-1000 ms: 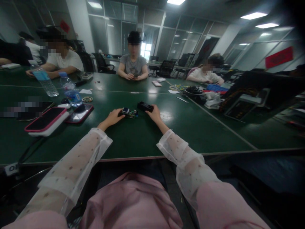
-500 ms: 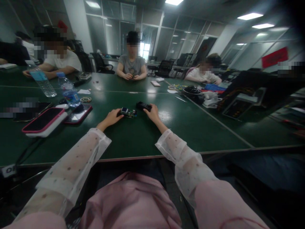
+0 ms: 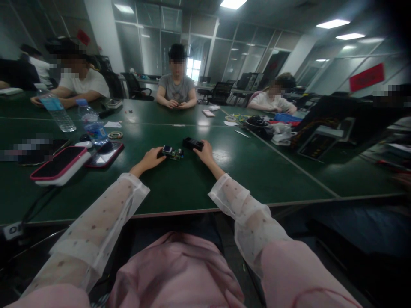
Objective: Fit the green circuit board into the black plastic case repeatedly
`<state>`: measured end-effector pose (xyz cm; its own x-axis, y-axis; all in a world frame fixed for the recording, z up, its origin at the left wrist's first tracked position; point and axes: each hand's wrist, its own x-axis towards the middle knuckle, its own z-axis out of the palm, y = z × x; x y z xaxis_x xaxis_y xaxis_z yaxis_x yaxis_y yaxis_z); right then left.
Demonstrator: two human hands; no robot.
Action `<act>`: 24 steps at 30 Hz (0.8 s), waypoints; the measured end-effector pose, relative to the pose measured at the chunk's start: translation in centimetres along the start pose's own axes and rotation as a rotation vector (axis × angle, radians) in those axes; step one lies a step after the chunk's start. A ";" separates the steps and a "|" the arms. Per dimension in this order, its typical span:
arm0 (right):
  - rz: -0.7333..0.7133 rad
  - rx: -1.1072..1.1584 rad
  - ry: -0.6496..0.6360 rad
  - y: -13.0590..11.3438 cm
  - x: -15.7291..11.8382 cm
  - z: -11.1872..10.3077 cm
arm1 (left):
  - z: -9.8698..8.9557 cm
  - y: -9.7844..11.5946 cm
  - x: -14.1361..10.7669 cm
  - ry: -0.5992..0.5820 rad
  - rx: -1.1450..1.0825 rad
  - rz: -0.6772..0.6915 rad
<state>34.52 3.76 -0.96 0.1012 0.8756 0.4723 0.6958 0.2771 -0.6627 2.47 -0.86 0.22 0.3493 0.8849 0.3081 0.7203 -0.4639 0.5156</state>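
My left hand [image 3: 152, 160] grips the left end of a small green circuit board [image 3: 173, 152] with a little square screen on it, just above the green table [image 3: 180, 184]. To its right, my right hand [image 3: 206, 151] is closed on the right end of a black rectangular case [image 3: 192, 143]. A small gap separates the board from the case. Fingertips behind both objects are partly hidden.
Two plastic bottles [image 3: 59, 112], a pink-edged phone [image 3: 59, 162] and another phone [image 3: 105, 155] lie or stand at left. A pen [image 3: 242, 134], cables and bags [image 3: 282, 132] are at right. Three people [image 3: 176, 87] sit across the table.
The view has shifted very slightly. Both hands keep their holds, and the board and case have barely moved.
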 end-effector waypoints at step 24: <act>-0.168 0.416 -0.154 -5.6 -1.8 -0.4 | 0.5 -2.4 1.0 -0.041 -0.351 -0.033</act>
<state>30.76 0.48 2.14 -0.1166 0.8447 0.5223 0.3465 0.5275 -0.7757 1.39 1.20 -1.15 0.3581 0.8972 0.2585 0.4839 -0.4151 0.7704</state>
